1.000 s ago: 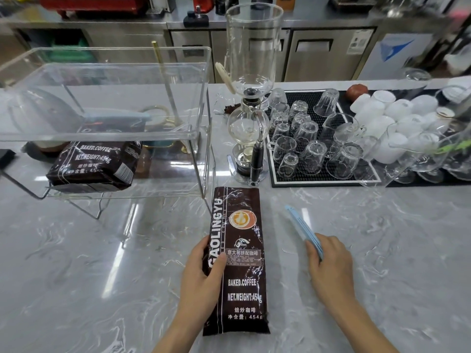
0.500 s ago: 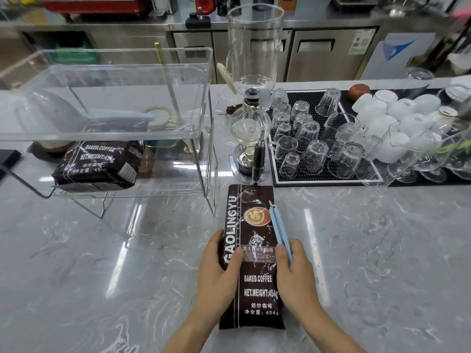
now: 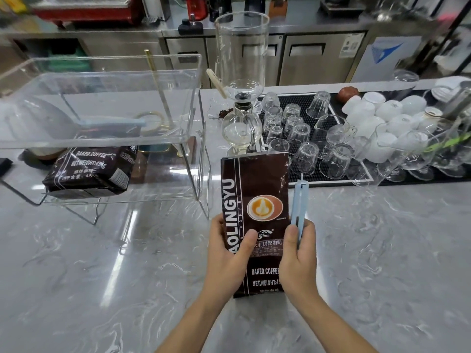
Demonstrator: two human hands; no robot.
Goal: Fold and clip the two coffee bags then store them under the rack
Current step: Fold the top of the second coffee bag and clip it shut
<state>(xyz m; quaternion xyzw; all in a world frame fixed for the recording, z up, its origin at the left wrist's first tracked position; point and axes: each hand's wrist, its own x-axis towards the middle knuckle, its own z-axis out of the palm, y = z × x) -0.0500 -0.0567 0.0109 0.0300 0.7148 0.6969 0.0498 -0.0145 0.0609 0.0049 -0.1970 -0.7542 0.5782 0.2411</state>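
The left hand (image 3: 226,253) grips the left edge of the coffee bag (image 3: 257,212), thumb across its front. The right hand (image 3: 298,258) holds the bag's right edge and pinches a blue clip (image 3: 298,207) pointing away. Far left of both hands, a 2nd bag (image 3: 91,171) lies under the clear rack (image 3: 102,138) on the counter (image 3: 382,250).

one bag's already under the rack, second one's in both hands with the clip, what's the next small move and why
Probably fold the top of the coffee bag down. Its top edge is flat and unfolded, the left hand grips its left side, and the right hand holds the bag's right edge along with the blue clip, not yet on the bag.
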